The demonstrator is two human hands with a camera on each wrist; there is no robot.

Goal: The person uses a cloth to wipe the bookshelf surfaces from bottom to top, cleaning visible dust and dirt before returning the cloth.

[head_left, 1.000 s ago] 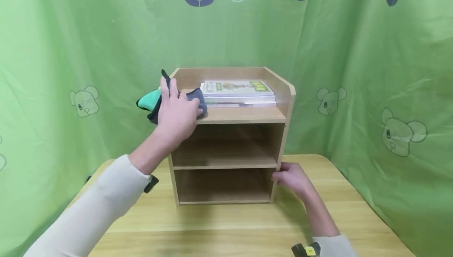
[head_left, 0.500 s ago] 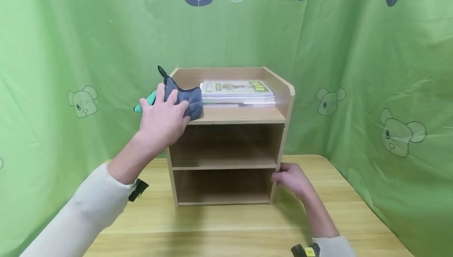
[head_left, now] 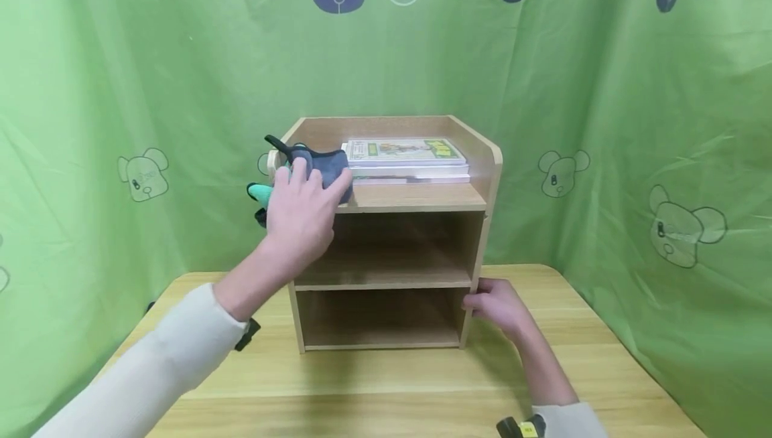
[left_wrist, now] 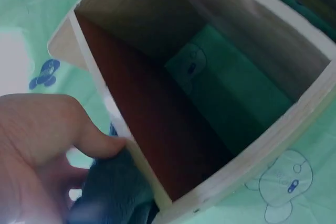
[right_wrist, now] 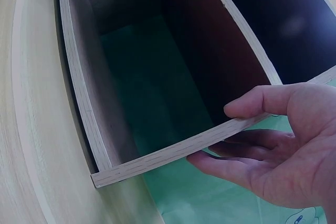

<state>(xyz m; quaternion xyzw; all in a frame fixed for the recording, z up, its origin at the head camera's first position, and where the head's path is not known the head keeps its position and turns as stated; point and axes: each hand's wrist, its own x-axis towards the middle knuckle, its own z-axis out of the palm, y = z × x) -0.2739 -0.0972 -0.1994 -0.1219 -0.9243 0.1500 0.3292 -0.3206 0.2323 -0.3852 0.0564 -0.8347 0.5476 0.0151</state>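
Observation:
My left hand (head_left: 301, 217) holds a grey-blue cleaning cloth (head_left: 330, 165) with black trim, a hanging loop and a teal part, at the top left side of a small wooden shelf unit (head_left: 386, 284). Fingers spread over the cloth, it covers the front left corner of the top. Seen from the left wrist, the thumb presses beside the front edge and the dark cloth (left_wrist: 113, 187) bunches under the hand. My right hand (head_left: 497, 304) grips the unit's right side panel low down; the right wrist view has the thumb inside and the fingers outside the panel (right_wrist: 178, 145).
Several stacked books (head_left: 404, 153) lie on the unit's top, inside its raised rim. Two compartments face forward below. The unit stands on a light wooden table (head_left: 398, 391). Green printed curtains (head_left: 386, 56) hang behind and at both sides.
My left hand, with the cloth, has shifted left and then back right along the unit's top left side, ending slightly lower. The right hand has stayed on the side panel.

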